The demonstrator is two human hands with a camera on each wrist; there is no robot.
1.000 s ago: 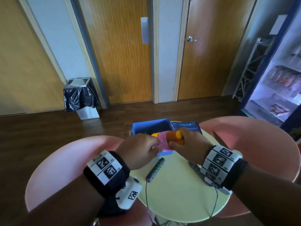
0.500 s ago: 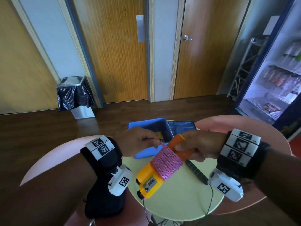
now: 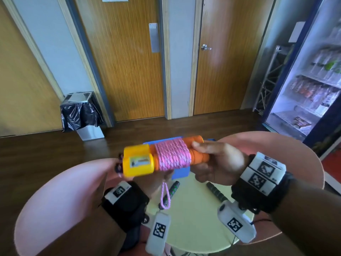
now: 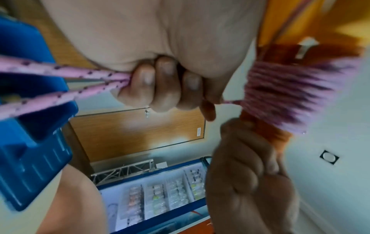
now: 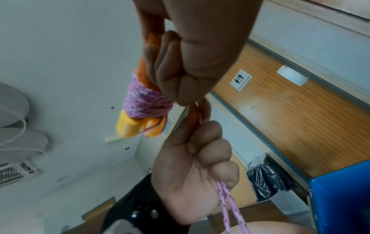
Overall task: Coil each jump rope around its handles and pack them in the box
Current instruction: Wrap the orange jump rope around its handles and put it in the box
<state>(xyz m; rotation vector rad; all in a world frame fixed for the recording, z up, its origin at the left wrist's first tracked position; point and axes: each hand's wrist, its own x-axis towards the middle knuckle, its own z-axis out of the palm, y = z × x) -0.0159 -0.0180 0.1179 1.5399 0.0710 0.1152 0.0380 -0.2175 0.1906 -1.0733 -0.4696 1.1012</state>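
Left hand (image 4: pixel 160 85) fisted tight round a doubled length of pink rope (image 4: pixel 60 72), trailing out left across the blue box (image 4: pixel 34 166). Right of the knuckles, blurred pink coils (image 4: pixel 296 96) wound on orange handles (image 4: pixel 268 131). Lower down, right hand (image 4: pixel 252 178) clamped on those handles. Behind, a wooden door and a lit fridge (image 4: pixel 160 190).

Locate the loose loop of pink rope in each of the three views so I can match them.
Head: the pink rope loop hangs below the wound bundle, centre-low, above the table.
Left wrist: two strands run from the left hand's curled fingers to the left edge.
Right wrist: two strands drop from the left hand to the bottom edge.
Shared landmark: the blue box.
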